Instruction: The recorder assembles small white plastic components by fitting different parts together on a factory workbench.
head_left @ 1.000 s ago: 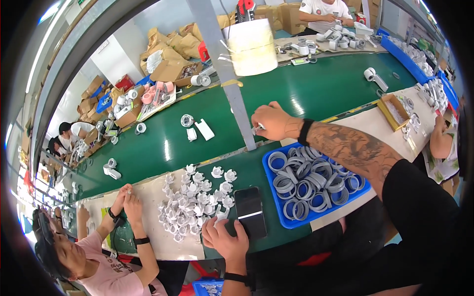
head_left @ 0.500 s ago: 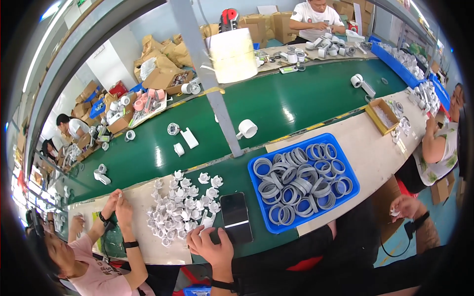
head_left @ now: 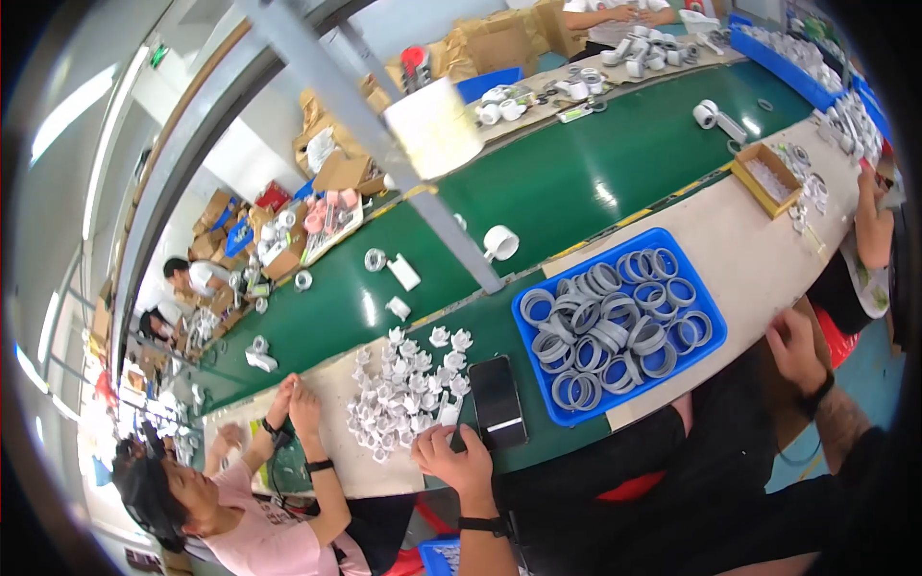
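A single head-worn fisheye view looks steeply down from above onto a long beige workbench (head_left: pixel 730 259) with a green conveyor belt (head_left: pixel 576 182) running beside it. It sits fairly close over the bench; straight edges bow toward the dark circular rim.

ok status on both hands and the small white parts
Left hand resting at the pile of small white folded parts, beside a black phone. Right hand off the bench, apparently empty. Nothing blocking.
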The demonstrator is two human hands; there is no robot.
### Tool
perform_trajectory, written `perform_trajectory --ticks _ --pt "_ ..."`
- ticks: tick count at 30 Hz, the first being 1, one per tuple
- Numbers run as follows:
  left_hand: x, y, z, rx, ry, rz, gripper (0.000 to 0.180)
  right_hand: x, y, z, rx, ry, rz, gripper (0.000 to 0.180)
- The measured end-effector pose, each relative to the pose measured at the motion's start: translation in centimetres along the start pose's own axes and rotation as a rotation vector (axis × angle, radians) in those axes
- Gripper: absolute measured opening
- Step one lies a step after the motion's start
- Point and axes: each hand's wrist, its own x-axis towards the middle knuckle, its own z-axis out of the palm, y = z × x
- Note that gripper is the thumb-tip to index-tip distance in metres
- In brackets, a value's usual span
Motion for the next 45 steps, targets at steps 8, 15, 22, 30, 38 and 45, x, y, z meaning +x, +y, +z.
perform_trajectory --ticks 8,15,22,30,38,45 --pt "-0.2 0.2 0.8 -0.049 -0.141 0.011 0.013 10.7 4.3 5.6 -0.206 0.019 0.012 0.017" --pt "0.1 2.6 2.1 -0.057 -0.112 0.076 0.013 10.4 6.7 4.5 -0.122 0.067 0.136 0.016" --pt "-1.7 2.2 3.1 -0.157 -0.055 0.167 0.027 10.8 6.7 3.2 -0.254 0.074 0.171 0.019" --pt "-0.7 9.4 -1.6 0.033 -0.197 0.158 0.043 15.3 8.4 1.9 -0.112 -0.154 0.248 0.02" --pt "0.3 7.9 3.0 0.117 -0.186 0.238 0.046 39.3 12.8 4.7 -0.115 -0.177 0.062 0.029" --pt "2.7 7.4 6.2 -0.003 -0.288 0.134 0.04 54.2 21.4 13.4 -0.879 -0.054 0.171 0.071"
